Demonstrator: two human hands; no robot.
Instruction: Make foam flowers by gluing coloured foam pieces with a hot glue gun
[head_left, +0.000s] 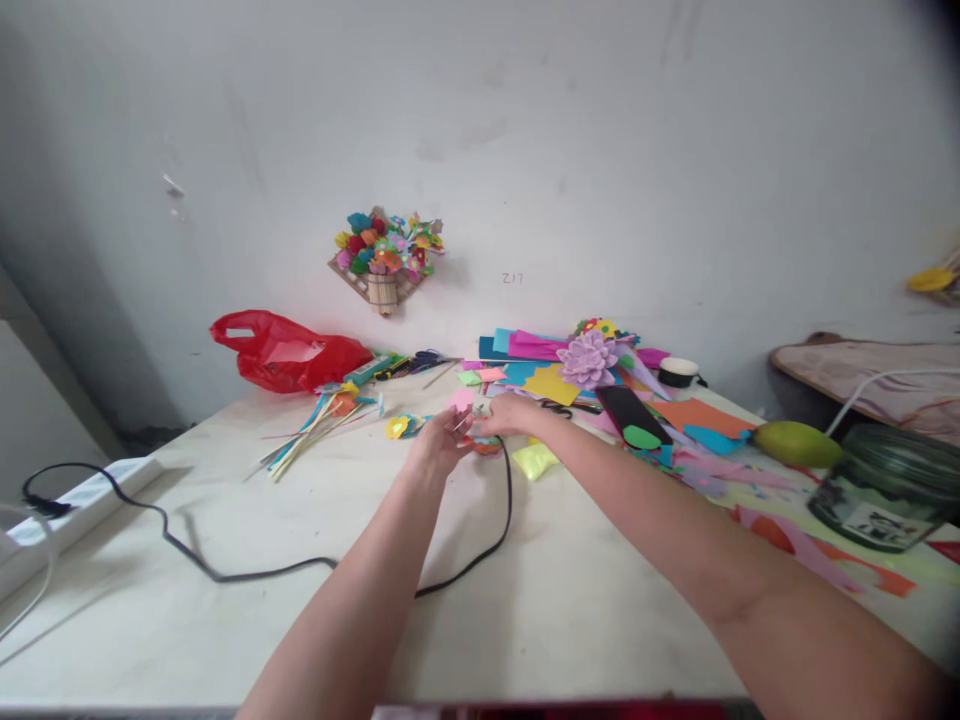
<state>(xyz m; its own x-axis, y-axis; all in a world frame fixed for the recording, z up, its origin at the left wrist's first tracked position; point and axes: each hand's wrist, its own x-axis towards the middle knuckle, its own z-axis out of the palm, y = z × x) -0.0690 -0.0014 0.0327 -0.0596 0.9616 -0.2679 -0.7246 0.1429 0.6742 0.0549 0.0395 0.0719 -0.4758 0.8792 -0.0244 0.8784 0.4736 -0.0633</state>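
Both hands meet over the middle of the table (300, 630). My left hand (441, 442) has its fingers bent around something small that I cannot make out. My right hand (510, 413) is closed at its left, against a small whitish thing (481, 407) mostly hidden by the fingers. A black cord (509, 500) runs from just under my right hand across the table. Below the fingertips lies a small colourful piece (484, 446), partly covered. Yellow and blue foam flowers (401, 427) lie left of my left hand, and a bright yellow packet (534, 461) is below my right wrist.
A white power strip (97, 500) with a plug is at left. Sticks (304, 445) and a red plastic bag (289, 352) lie farther back. On the right are a phone (634, 415), foam sheets (697, 417) and a glass jar (889, 490). A flower basket (382, 290) hangs on the wall.
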